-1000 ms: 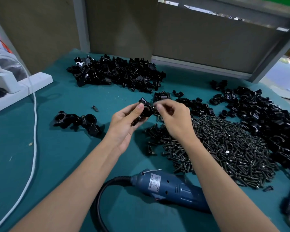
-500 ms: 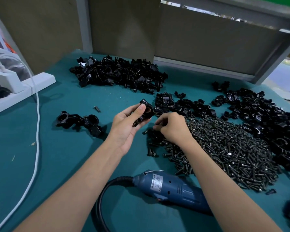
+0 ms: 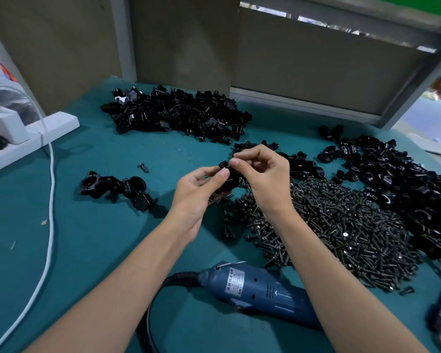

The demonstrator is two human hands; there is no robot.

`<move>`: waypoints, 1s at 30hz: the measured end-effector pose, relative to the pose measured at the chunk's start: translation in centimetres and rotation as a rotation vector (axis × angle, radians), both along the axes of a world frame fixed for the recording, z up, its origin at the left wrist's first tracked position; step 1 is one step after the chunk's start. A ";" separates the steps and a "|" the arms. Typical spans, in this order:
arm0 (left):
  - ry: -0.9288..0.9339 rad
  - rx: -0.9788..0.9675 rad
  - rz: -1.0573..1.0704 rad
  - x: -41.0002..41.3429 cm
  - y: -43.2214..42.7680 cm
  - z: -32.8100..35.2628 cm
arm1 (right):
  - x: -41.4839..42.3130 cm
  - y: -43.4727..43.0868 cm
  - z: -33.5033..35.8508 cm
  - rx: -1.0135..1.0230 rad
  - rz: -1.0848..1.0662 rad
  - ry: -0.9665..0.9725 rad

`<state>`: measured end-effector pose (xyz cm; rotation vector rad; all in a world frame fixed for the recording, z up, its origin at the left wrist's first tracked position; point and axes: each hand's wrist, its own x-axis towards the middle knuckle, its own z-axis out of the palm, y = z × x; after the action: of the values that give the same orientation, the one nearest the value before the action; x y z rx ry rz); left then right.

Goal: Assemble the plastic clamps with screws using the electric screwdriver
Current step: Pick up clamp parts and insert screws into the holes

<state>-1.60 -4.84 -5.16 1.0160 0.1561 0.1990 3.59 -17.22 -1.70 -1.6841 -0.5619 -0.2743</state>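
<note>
My left hand (image 3: 196,197) holds a black plastic clamp (image 3: 229,180) above the green table. My right hand (image 3: 264,179) pinches at the top of that clamp with thumb and forefinger; whatever it holds there, likely a screw, is hidden by the fingers. A wide heap of black screws (image 3: 336,225) lies just right of and below my hands. The blue electric screwdriver (image 3: 260,294) lies on the table between my forearms, near the front edge, its black cable curling left.
Piles of black clamp parts lie at the back (image 3: 178,113) and along the right (image 3: 405,179). A few joined clamps (image 3: 117,189) and one loose screw (image 3: 143,167) lie left. A white power strip (image 3: 28,138) and white cable (image 3: 50,200) run along the left side.
My right hand dipped to the screw heap half a second ago and has come back up to the clamp. My left hand has kept hold of the clamp.
</note>
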 end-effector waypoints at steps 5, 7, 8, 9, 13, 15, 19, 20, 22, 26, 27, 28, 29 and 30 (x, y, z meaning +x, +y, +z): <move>-0.008 0.073 0.035 0.1 -0.2 -0.3 | 0.0 -0.2 0.1 0.015 0.035 0.015; -0.015 0.091 0.045 0.1 -0.2 -0.3 | -0.1 -0.1 0.0 -0.014 0.013 -0.003; -0.018 0.098 0.050 0.1 -0.1 -0.4 | -0.1 -0.1 0.0 -0.024 0.003 -0.006; -0.022 0.103 0.055 0.1 0.0 -0.4 | -0.1 -0.1 -0.1 -0.027 -0.002 0.000; -0.035 0.114 0.049 0.0 0.2 -0.4 | 0.0 -0.1 -0.4 -0.038 0.041 0.040; -0.035 0.105 0.044 0.0 0.2 -0.2 | 0.0 -0.1 -0.5 -0.021 0.063 0.048; -0.026 0.061 0.034 0.1 0.4 -0.1 | 0.0 -0.3 -0.4 0.000 0.087 0.051; -0.019 0.044 0.035 0.1 0.6 0.0 | 0.0 -0.4 -0.4 0.000 0.100 0.051; -0.003 -0.021 0.046 0.2 0.8 0.1 | 0.0 -0.5 -0.2 0.023 0.119 0.065; 0.033 -0.226 0.090 0.3 1.5 0.3 | 0.5 -1.1 -0.1 -0.177 -0.079 0.055; 0.044 -0.286 0.095 0.3 1.6 0.4 | 0.5 -1.2 -0.2 -0.315 -0.113 0.045; 0.052 -0.342 0.103 0.3 1.8 0.5 | 0.6 -1.3 -0.3 -0.466 -0.105 0.037; 0.059 -0.387 0.116 0.2 1.9 0.6 | 0.5 -1.3 -0.4 -0.620 -0.069 0.026; 0.062 -0.422 0.127 0.1 2.0 0.6 | 0.4 -1.2 -0.6 -0.765 -0.025 0.011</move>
<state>-1.45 -2.86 -4.52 0.5928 0.3052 0.2382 4.02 -18.40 -2.34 -2.4271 -0.6868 -0.0610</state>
